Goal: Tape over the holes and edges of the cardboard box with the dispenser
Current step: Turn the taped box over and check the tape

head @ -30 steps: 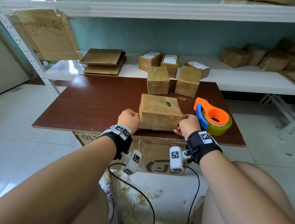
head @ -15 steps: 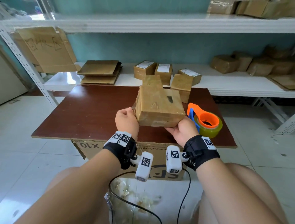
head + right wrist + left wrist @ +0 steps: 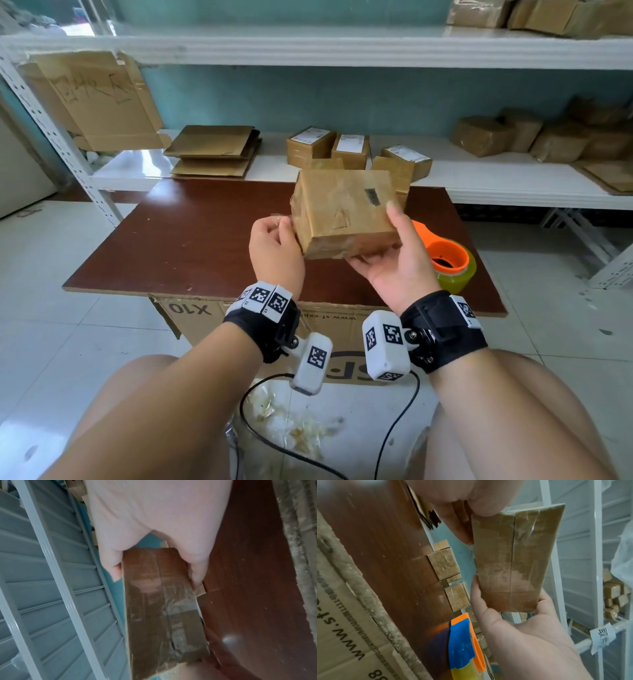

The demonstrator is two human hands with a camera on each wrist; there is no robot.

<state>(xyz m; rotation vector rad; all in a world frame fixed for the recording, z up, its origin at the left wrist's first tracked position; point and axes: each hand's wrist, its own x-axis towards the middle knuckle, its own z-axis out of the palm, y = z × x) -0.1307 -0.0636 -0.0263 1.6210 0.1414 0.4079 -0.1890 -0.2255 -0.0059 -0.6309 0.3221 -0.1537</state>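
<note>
Right now I am holding the cardboard box (image 3: 344, 214) up off the desk (image 3: 191, 236), tilted toward me over its near edge. My right hand (image 3: 399, 263) is cradling it from below and the right side, with the fingers (image 3: 392, 209) curled up over the top face and clamped on the box. My left hand (image 3: 274, 250) is sitting at the box's left face with its fingers bunched together; the left wrist view shows the fingertips (image 3: 481, 507) pinching the box's corner there, possibly on a loose tape end, though I cannot tell that for certain.

Judging progress: the box is already looking glossy and wrinkled with clear tape over most faces, and the wrist views show tape laid along the centre seam (image 3: 512, 555) and across the end. On the top face a dark slot (image 3: 372, 197) and a small triangular tear (image 3: 339, 219) are showing; whether tape is covering them I cannot say. The tape dispenser (image 3: 445, 263), orange handle over a yellowish roll, is sitting on the desk just to the right, in nobody's grip, so no taping is under way. I am reading this as an inspection or turning step. Several other taped boxes (image 3: 390, 171) are standing behind.
</note>
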